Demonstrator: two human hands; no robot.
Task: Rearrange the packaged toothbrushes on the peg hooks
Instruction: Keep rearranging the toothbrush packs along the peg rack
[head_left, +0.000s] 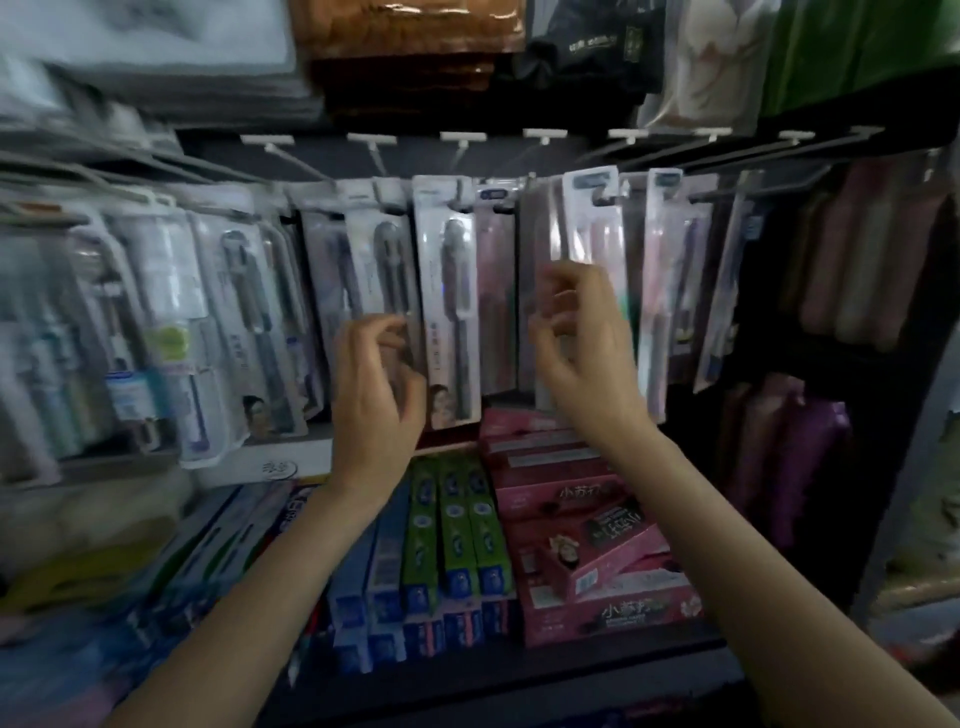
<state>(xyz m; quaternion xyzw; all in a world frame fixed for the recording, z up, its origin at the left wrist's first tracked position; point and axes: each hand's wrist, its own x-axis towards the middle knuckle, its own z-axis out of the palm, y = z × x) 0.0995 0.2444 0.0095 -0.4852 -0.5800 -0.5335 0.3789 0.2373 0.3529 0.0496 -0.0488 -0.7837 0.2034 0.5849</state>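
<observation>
Left hand (375, 382) raised, fingers curled, fingertips at lower part of dark toothbrush pack (451, 306); firm grasp cannot be confirmed, blurred. Right hand (582, 340) right of that pack, fingers curled, apparently pinching clear pack (543, 291). Packaged toothbrushes hang on peg hooks (524, 179). Green toothpaste boxes (457, 525) below pack, pink boxes (576, 525) lower right.
</observation>
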